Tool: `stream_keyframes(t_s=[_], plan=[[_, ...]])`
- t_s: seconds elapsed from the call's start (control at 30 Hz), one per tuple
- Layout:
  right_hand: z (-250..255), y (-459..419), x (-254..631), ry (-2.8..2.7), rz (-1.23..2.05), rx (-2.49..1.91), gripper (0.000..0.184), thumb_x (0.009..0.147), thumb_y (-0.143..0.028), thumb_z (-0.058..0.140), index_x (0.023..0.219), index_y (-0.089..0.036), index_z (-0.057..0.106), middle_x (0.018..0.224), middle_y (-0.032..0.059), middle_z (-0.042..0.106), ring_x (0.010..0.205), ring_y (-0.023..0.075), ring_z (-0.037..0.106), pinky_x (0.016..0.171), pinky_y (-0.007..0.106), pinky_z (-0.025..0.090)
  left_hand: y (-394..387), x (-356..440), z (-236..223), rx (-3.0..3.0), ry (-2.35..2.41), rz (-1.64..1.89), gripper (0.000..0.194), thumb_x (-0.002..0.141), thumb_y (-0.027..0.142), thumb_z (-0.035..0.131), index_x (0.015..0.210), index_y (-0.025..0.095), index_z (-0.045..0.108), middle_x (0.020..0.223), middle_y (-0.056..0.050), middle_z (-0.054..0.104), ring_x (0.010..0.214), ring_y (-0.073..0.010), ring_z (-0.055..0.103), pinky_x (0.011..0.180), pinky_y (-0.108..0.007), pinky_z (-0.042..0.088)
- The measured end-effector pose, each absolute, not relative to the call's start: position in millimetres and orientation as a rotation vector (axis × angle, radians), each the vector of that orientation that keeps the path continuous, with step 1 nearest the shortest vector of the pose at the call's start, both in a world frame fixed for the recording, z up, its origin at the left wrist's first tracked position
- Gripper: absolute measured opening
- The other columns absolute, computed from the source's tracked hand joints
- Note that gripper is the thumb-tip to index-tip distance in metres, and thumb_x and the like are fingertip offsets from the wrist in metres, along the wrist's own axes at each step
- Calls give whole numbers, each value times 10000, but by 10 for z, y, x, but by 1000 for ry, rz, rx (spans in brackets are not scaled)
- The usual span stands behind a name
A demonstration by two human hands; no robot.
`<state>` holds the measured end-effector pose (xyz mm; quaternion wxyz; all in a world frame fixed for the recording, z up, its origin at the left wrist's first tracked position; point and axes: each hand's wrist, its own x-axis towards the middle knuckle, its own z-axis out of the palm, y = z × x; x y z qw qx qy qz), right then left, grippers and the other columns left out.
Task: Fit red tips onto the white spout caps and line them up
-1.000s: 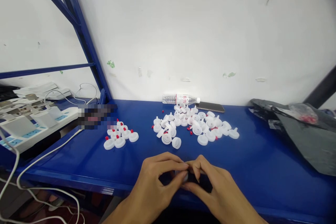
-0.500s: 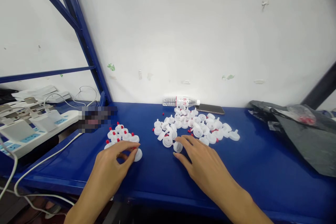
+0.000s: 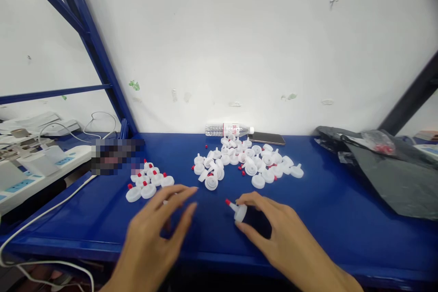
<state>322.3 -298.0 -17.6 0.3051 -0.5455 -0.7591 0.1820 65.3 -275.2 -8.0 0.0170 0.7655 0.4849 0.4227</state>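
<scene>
My right hand [image 3: 273, 232] is closed on a white plastic cap [image 3: 240, 212] that has a small red plug [image 3: 227, 201] on its spout. It holds the cap just above the blue tabletop [image 3: 342, 219], near the front edge. My left hand [image 3: 160, 226] hovers to the left of it with fingers stretched out and nothing in them. A loose pile of white caps [image 3: 248, 162] with a few red plugs lies behind my right hand. A smaller group of caps with red plugs fitted [image 3: 147, 182] lies behind my left hand.
A water bottle [image 3: 227, 129] and a phone [image 3: 267, 138] lie against the white wall. A black plastic bag [image 3: 386, 169] covers the right end. Power strips [image 3: 34, 164] and a white cable [image 3: 44, 212] sit at the left beside a blue frame post [image 3: 92, 50].
My right hand has drawn back from the pile with a cap in its fingers. My left hand has left the small group and moved toward the middle, fingers open.
</scene>
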Motion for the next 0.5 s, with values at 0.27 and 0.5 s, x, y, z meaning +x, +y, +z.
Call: stream_keyframes(t_s=[0.27,0.5], plan=[[-187,-3064,3157,-2085,512,-1368,239,921,-251,678,1148,-324,656,1123,-16,755,1043,239,711,940,392,549,-2713,934,-159,1778,1179,1175,155,883,374,719,898,251,813,834,-7,742,513,-74,570,464,-171,491],[-215,-3070,3168,-2106,480,-1364,263,940,-273,674,1198,-317,657,1192,-5,749,1115,241,699,1008,419,540,-2699,845,-116,1618,1236,1199,150,798,380,800,886,261,821,813,-3,756,553,-90,594,470,-168,477]])
